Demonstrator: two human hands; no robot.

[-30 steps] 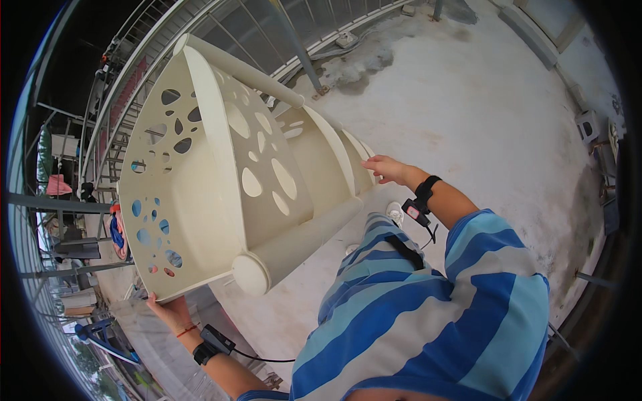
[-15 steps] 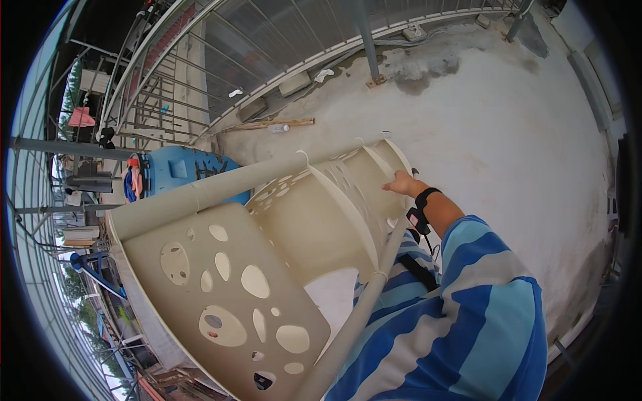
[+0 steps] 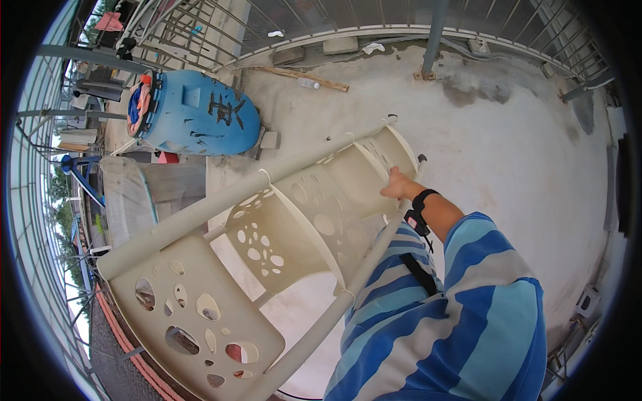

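Observation:
A beige plastic shelf rack [image 3: 304, 175] stretches diagonally before me, with tubular side posts, curved tiers and panels pierced by oval holes. It lies tilted, its far end pointing up and right. Small black casters [image 3: 422, 158] show at that far end. My right hand [image 3: 401, 184], with a black band on the wrist, is closed around the near post by the far tier. Below the wrist hangs a small dark device [image 3: 417, 220]. A striped blue and grey sleeve covers the upper part of that arm. My left hand is out of view.
A blue barrel [image 3: 200, 113] lies on its side at the upper left, cloth at its mouth, beside a small block [image 3: 270, 140]. A wooden strip [image 3: 321, 80] and a bottle [image 3: 309, 83] lie on the concrete. Metal railing [image 3: 374, 30] and a post [image 3: 433, 40] bound the far side.
The rack has swung lower and flatter in view, with more of its tiers showing. The blue barrel is now uncovered behind it. My right hand keeps its hold near the far end.

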